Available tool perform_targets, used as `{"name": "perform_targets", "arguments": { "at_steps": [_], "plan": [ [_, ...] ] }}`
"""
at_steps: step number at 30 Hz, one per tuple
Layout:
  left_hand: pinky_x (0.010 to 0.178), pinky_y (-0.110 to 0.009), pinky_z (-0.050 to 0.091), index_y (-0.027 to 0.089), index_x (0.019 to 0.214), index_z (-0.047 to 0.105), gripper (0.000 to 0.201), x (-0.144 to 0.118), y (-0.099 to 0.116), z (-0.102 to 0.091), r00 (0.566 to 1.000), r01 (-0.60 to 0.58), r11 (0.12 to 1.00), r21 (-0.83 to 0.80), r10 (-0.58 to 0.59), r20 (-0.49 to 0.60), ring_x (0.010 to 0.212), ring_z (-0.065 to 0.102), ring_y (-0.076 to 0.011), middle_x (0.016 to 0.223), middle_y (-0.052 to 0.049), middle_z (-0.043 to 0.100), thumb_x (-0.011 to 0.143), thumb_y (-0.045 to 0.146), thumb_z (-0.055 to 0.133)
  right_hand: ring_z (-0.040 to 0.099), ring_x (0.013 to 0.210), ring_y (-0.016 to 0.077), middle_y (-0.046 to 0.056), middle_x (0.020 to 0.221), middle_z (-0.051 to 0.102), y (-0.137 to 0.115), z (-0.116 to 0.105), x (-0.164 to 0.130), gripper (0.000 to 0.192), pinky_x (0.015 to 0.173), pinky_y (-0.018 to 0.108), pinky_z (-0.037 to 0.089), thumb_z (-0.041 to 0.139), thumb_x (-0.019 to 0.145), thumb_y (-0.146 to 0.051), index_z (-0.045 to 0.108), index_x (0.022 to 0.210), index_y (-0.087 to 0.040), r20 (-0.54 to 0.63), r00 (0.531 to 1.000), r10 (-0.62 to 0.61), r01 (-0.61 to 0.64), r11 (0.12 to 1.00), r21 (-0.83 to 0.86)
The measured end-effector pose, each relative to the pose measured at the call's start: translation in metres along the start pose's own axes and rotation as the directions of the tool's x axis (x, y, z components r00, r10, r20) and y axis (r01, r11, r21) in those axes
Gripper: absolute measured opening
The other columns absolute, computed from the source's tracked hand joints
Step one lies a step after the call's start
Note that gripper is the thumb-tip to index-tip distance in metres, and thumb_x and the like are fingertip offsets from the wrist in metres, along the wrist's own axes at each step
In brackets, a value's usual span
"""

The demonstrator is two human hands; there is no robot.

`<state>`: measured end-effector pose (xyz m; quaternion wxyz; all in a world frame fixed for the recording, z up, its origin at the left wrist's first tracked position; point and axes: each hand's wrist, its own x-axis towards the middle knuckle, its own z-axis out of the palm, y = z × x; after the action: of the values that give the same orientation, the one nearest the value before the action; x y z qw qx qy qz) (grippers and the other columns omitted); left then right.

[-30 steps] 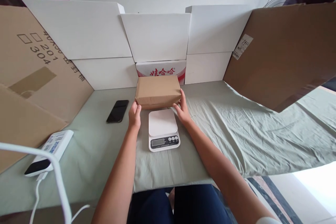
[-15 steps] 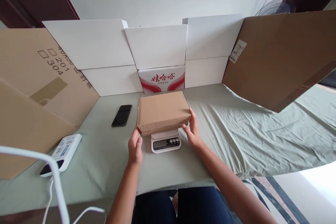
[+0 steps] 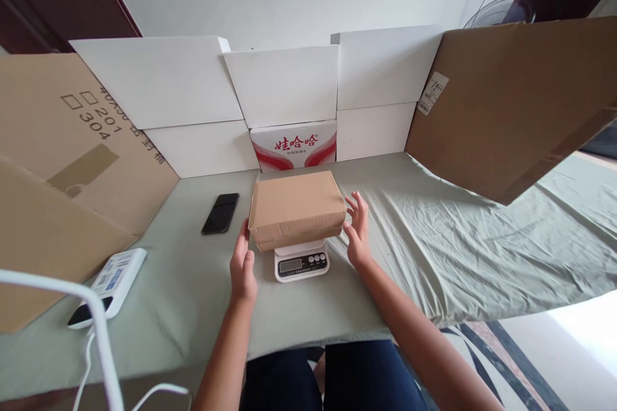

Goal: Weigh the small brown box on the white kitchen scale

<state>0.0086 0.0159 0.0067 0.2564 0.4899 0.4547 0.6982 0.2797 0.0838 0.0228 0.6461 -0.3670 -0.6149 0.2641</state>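
Grip released: left hand [image 3: 242, 265], right hand [image 3: 357, 232] spread, flanking brown box [image 3: 295, 207] on scale [image 3: 301, 261]; contact unclear.

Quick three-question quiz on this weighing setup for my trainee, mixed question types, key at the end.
1. True or false: the brown parcel sits on the white scale.
2. Which lies left of the parcel on the cloth? A) black phone B) scissors C) tape roll
3. Fill in: the left hand and right hand flank the parcel with fingers ____.

Key: 1 true; 2 A; 3 open
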Motion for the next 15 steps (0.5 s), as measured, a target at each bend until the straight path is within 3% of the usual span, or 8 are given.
{"name": "perform_targets", "arguments": {
  "at_steps": [5,10,15],
  "plan": [
    [0.128,-0.049,0.032,0.017,0.157,0.054,0.084,0.001,-0.005,0.000,0.999,0.040,0.999,0.015,-0.040,-0.002,0.157,0.039,-0.0384,0.161,-0.018,0.054,0.090,0.069,0.060,0.039,0.155,0.0360,0.008,0.164,0.040,-0.003,0.005,-0.003,0.067,0.124,0.058,0.039,0.051,0.101,-0.062,0.035,0.163,-0.038,0.111,0.994,0.005,-0.008,0.999,0.031],
    [0.119,-0.050,0.045,0.014,0.150,0.060,0.083,-0.002,-0.007,0.001,0.996,0.092,0.995,0.033,-0.092,0.021,0.146,0.053,-0.0404,0.146,-0.020,0.066,0.089,0.070,0.062,0.035,0.158,0.0364,0.009,0.167,0.041,-0.009,0.008,-0.006,0.073,0.127,0.057,0.036,0.052,0.101,-0.066,0.034,0.164,-0.034,0.164,0.986,0.021,-0.024,1.000,0.018],
    [0.114,-0.048,0.048,0.014,0.146,0.062,0.077,0.009,0.001,0.005,0.999,-0.004,1.000,-0.019,0.003,-0.051,0.138,0.060,-0.0389,0.139,-0.020,0.069,0.090,0.067,0.062,0.035,0.160,0.0364,0.006,0.172,0.037,-0.022,0.008,0.000,0.076,0.129,0.058,0.035,0.052,0.100,-0.068,0.031,0.166,-0.036,0.165,0.986,0.030,-0.048,0.993,0.107]
  ]
}}
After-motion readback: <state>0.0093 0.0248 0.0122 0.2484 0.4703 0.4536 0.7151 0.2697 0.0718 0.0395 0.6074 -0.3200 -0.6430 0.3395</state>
